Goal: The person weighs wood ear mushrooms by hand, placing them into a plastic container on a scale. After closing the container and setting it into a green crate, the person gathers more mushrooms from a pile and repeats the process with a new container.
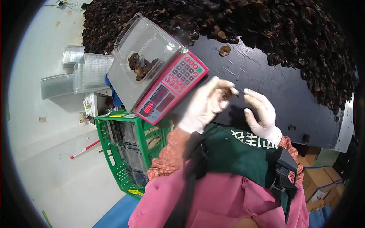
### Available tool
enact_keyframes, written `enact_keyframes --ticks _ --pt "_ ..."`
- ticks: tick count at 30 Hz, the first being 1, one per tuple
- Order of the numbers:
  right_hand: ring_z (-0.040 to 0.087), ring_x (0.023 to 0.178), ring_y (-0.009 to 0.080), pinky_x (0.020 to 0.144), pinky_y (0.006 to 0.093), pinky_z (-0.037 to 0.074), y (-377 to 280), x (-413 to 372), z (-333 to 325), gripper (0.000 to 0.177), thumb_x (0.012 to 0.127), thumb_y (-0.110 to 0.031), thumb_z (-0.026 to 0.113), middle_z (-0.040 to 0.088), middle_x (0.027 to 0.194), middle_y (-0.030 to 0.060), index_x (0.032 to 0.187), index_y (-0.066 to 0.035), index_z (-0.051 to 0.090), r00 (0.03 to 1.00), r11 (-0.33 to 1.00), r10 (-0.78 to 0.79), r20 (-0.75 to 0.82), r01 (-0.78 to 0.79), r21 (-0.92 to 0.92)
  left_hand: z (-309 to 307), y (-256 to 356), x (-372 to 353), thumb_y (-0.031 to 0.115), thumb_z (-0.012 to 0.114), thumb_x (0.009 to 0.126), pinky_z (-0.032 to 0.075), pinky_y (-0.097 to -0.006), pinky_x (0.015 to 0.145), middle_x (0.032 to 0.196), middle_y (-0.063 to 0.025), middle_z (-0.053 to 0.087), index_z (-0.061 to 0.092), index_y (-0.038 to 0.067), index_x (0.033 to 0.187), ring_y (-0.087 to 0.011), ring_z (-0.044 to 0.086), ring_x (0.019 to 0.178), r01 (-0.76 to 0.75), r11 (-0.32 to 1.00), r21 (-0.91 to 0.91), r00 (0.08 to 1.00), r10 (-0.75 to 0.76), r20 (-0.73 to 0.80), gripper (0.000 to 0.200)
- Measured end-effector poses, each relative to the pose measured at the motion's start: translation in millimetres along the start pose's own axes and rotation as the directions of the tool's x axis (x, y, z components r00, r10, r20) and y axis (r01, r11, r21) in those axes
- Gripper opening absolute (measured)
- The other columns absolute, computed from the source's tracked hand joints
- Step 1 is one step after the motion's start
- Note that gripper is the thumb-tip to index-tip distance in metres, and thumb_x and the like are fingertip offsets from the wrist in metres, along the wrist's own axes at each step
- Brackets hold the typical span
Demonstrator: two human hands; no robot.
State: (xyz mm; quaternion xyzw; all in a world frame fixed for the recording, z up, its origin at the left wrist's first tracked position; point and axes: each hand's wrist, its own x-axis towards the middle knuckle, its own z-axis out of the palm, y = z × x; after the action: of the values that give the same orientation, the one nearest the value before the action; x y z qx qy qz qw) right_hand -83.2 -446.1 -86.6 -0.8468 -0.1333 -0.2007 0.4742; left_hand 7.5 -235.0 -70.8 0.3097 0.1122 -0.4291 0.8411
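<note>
My left hand [207,102], in a white glove, is closed with a small dark piece of wood ear mushroom [227,95] between its fingers. My right hand [263,116], also gloved, hovers just beside it with fingers curved and apart, holding nothing that I can see. Left of my hands sits a red digital scale [173,85], its red display lit. On its pan rests a clear plastic box [157,40] with a few dark mushroom pieces [142,66] inside. Beyond my hands, a large heap of dark wood ear mushrooms [243,19] covers the back of the table.
The dark tabletop [258,72] carries a stray brown mushroom piece [224,50] and small scraps near its front edge. Stacked clear plastic boxes [91,72] stand left of the scale. Below is a green crate [114,167] holding black trays. Cardboard boxes [319,182] are at lower right.
</note>
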Motion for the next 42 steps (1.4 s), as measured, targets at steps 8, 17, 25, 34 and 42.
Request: enact_keyframes --ticks 8,17,25,34,42 --pt "0.071 0.092 0.0296 0.08 0.0369 0.055 12.0 -25.0 -1.9 0.033 0.081 0.007 0.069 0.074 0.114 0.0137 0.112 -0.005 0.069 0.994 0.993 0.1 0.045 -0.097 -0.061 22.2 132.4 -64.2 0.014 0.056 0.108 0.056 -0.024 0.079 0.127 -0.0124 0.067 0.061 -0.005 0.135 -0.0177 0.071 0.098 -0.455 0.243 0.856 0.484 0.875 0.009 0.034" --pt "0.069 0.09 0.0279 0.079 0.0375 0.054 7.8 -25.8 -0.6 0.03 0.083 0.002 0.07 0.073 0.113 0.0078 0.112 -0.008 0.068 0.985 0.988 0.096 0.146 -0.077 -0.131 -84.2 202.9 -64.1 0.037 0.077 0.084 0.051 -0.0469 0.088 0.107 -0.0117 0.068 0.08 0.014 0.091 -0.0327 0.065 0.102 0.612 -0.443 0.655 0.348 0.895 0.28 0.025" --pt "0.068 0.092 0.0281 0.082 0.038 0.053 11.2 -27.4 -2.8 0.03 0.085 -0.001 0.07 0.071 0.116 0.0072 0.114 -0.008 0.068 0.974 0.98 0.118 0.192 -0.083 -0.18 -89.5 215.7 -61.1 0.035 0.075 0.083 0.052 -0.0457 0.084 0.097 -0.0095 0.07 0.08 0.016 0.085 -0.0323 0.067 0.096 0.607 -0.493 0.623 0.452 0.859 0.24 0.02" --pt "0.069 0.091 0.029 0.08 0.0383 0.053 11.3 -27.1 -4.4 0.028 0.086 -0.002 0.069 0.072 0.113 0.0091 0.114 -0.007 0.068 0.971 0.979 0.119 0.205 -0.08 -0.19 -75.3 217.8 -79.6 0.019 0.075 0.094 0.051 -0.0291 0.082 0.092 -0.003 0.072 0.075 -0.002 0.099 -0.0132 0.064 0.087 -0.006 -0.037 0.999 0.26 0.965 0.037 0.022" --pt "0.07 0.09 0.0298 0.078 0.0397 0.053 11.1 -26.0 -0.3 0.025 0.086 -0.005 0.07 0.073 0.109 0.0094 0.111 -0.007 0.068 0.973 0.987 0.087 0.212 -0.055 -0.152 -11.5 196.6 -92.7 0.014 0.065 0.102 0.05 -0.0282 0.075 0.099 -0.0043 0.072 0.07 0.001 0.11 -0.0104 0.064 0.082 -0.406 0.187 0.895 0.375 0.927 -0.024 0.016"
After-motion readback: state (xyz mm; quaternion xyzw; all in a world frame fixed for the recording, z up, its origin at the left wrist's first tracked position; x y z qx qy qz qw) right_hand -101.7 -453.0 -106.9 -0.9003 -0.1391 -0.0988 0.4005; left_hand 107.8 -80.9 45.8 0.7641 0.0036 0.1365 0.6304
